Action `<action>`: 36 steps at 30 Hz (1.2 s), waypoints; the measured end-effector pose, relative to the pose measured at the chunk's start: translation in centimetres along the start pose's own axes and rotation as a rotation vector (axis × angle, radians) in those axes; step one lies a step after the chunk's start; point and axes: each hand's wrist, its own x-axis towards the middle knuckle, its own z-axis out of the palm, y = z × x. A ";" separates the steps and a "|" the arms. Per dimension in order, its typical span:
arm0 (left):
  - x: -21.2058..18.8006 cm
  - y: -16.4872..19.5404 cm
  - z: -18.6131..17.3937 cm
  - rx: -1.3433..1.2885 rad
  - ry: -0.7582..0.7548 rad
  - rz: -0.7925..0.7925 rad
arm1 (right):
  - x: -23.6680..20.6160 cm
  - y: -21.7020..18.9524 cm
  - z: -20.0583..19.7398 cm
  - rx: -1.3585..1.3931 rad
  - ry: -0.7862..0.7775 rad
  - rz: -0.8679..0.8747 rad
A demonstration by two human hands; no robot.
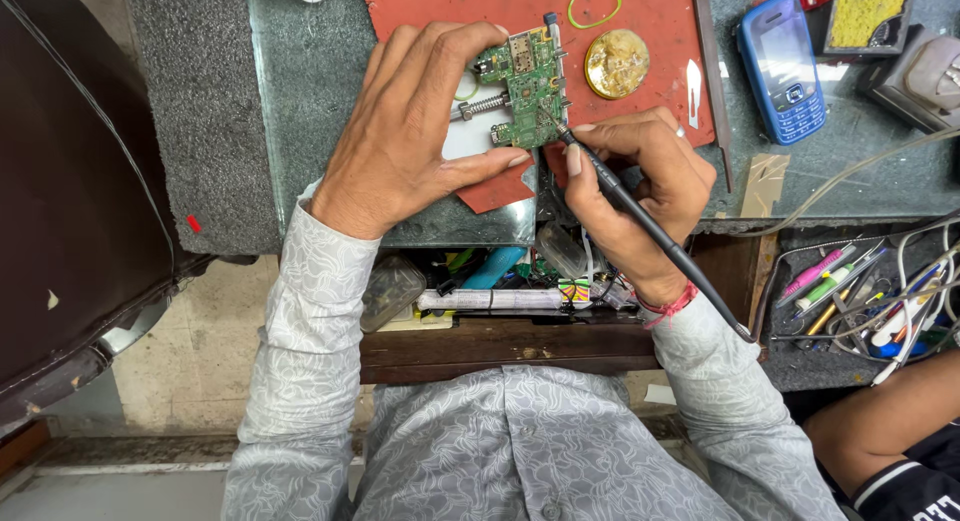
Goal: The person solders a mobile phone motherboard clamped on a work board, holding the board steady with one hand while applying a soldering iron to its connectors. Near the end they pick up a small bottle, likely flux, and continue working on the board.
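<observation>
Fingers of the left hand (415, 131) curve round a green circuit board (527, 86), thumb and fingertips bracing its edges on the red mat (650, 21) near the bench's front edge. Just right, the right hand (640, 186) pinches a black soldering iron (640, 211) like a pen, tip touching the board's lower right corner. Beyond sit a brass tin (616, 63), a green rubber band (594, 6) and, toward the right edge, a blue mobile phone (782, 69).
</observation>
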 end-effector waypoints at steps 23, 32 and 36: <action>0.1 -0.5 -0.2 -0.030 -0.021 -0.035 | 0.8 0.0 0.6 -0.045 -0.005 -0.056; 0.7 0.2 -0.3 -0.027 -0.023 -0.054 | 1.0 -0.5 0.4 0.007 0.008 -0.060; 0.6 0.4 -0.3 -0.028 -0.022 -0.065 | 1.0 -0.6 0.3 0.015 0.000 -0.056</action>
